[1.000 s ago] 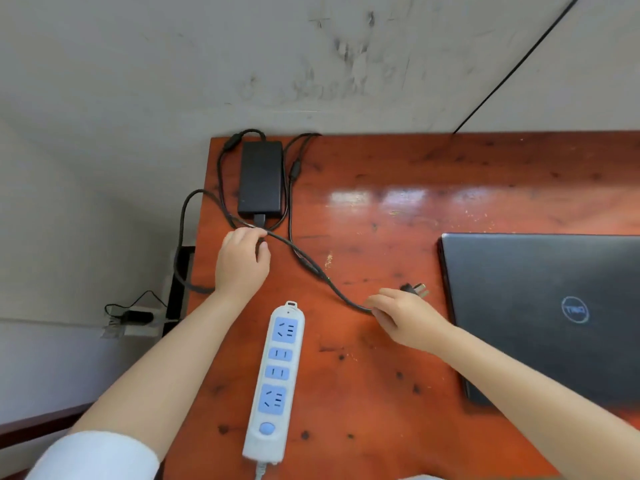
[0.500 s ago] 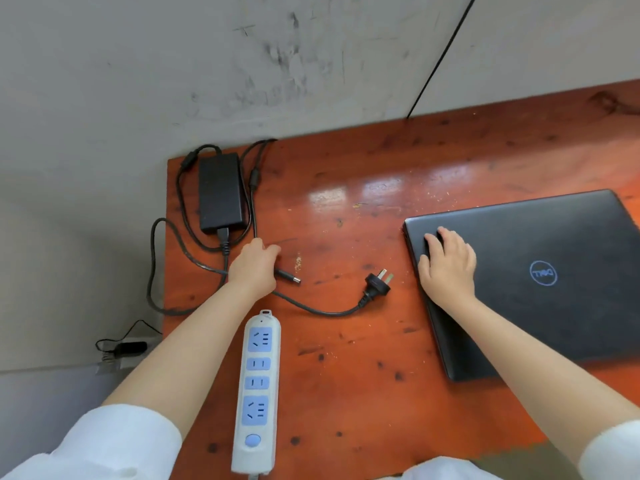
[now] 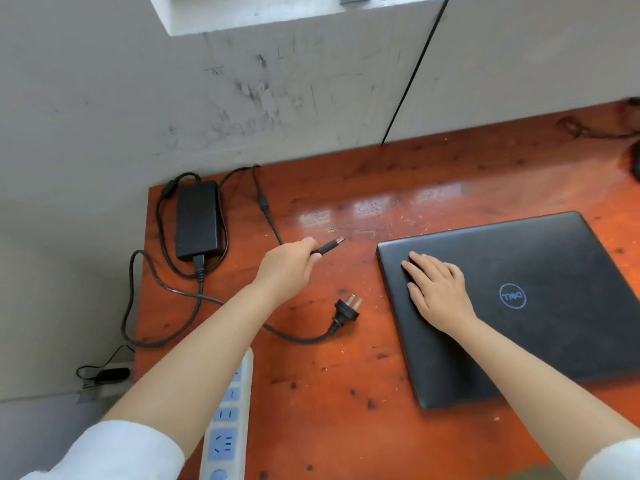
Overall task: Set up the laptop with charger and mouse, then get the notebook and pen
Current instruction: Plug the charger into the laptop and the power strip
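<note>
left hand point(image 3: 287, 268) pinched the charger's barrel plug point(image 3: 330, 246); right hand point(image 3: 438, 292), flat and empty, steadied the laptop point(image 3: 540, 327); best aligned straight with the port

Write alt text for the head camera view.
A person's left hand holds the charger's barrel connector toward a closed black laptop, which the right hand rests flat on. The wall plug lies unplugged on the red wooden desk near a power strip.

Your black laptop point(image 3: 540, 306) lies closed and flat at 3 o'clock on the table. The charger brick point(image 3: 197, 220) lies flat at 10 o'clock, its wall plug point(image 3: 346, 310) loose at centre, prongs toward 1 o'clock.
</note>
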